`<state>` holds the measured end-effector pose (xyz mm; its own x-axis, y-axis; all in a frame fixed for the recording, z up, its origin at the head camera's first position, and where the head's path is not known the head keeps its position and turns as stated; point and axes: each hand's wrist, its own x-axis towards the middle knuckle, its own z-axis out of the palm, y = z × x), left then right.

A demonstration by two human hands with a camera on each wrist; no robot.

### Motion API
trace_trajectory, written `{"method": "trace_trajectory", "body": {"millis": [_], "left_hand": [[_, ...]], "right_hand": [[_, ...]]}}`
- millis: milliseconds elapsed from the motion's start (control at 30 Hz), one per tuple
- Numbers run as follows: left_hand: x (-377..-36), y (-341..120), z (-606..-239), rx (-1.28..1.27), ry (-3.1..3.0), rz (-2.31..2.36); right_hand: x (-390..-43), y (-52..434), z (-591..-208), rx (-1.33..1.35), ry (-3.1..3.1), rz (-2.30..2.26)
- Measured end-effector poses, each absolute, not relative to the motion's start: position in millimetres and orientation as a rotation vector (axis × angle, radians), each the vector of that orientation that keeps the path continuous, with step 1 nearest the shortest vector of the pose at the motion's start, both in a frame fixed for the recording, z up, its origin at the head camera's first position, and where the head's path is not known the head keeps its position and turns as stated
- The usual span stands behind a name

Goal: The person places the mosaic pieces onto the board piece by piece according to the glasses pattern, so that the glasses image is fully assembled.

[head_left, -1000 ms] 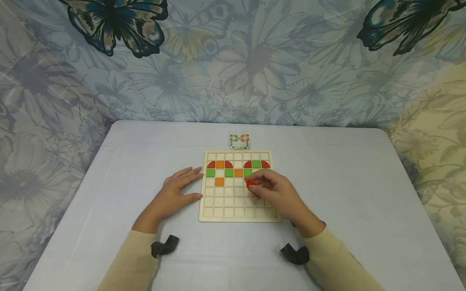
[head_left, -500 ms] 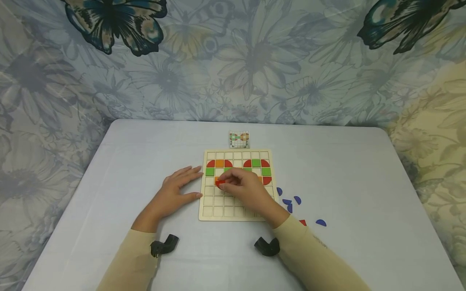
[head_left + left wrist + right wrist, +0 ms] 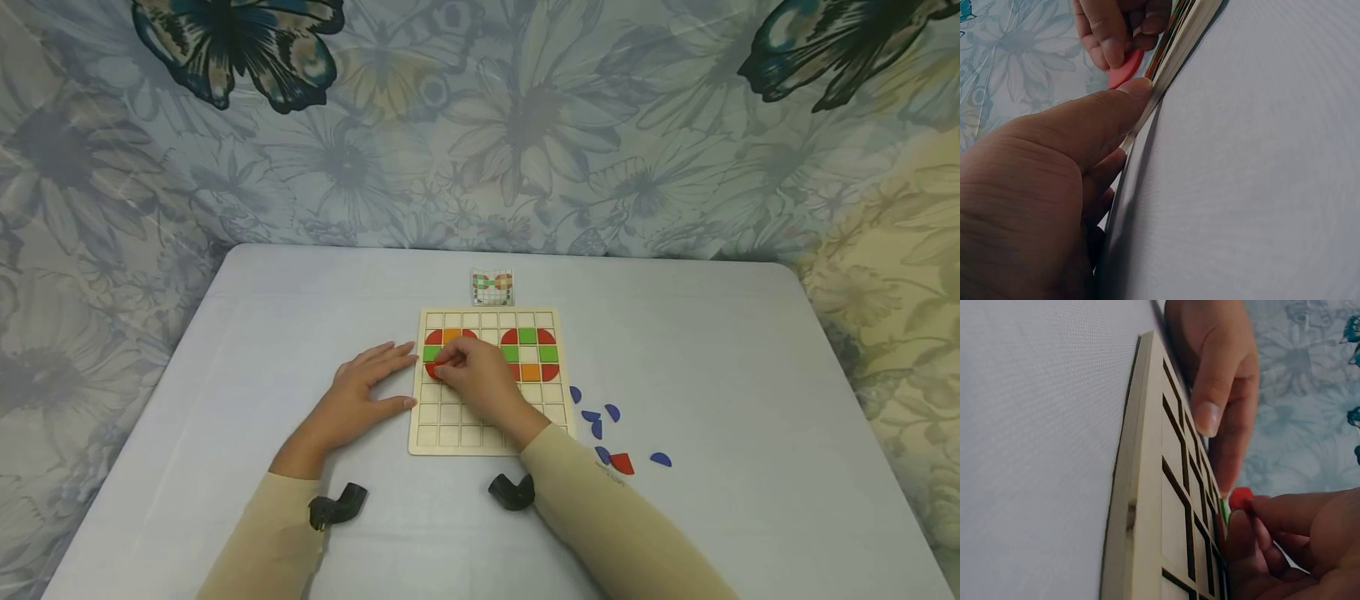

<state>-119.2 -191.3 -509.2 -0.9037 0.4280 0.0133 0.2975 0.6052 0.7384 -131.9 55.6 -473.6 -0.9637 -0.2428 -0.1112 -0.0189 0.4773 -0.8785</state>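
Note:
A wooden grid board [image 3: 461,437] lies flat on the table with red, green and orange tiles set in its cells. My right hand [image 3: 483,383] pinches a red rounded piece [image 3: 1241,498] between thumb and fingers, over the board's left column. That cell lies just below a green square tile [image 3: 432,353]. In the left wrist view the same hand [image 3: 1116,28] grips the red piece [image 3: 1127,67] by its edge. With its fingers spread, my left hand [image 3: 363,392] rests on the table, fingertips at the board's left edge. My right hand covers some middle cells.
Several blue half-round pieces [image 3: 661,459] and a loose red piece [image 3: 622,464] lie right of the board, near my right sleeve. A small printed pattern card [image 3: 492,287] stands behind the board. A patterned wall rises beyond the white table [image 3: 300,283].
My right hand has moved left across the board with a red piece, from the right half to the left column. The loose pieces at the right came into view. My left hand stays put.

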Motion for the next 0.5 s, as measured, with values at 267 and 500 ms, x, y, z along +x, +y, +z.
{"method": "trace_trajectory", "body": {"millis": [267,500], "left_hand": [[-119,-191,-507,0.602,2.662,1.184],[-119,-191,-507,0.605,2.662,1.185]], "right_hand": [[-135,46,-475,-0.179,2.536,-1.432],[-134,43,-476,-0.241,2.606,-1.35]]}}
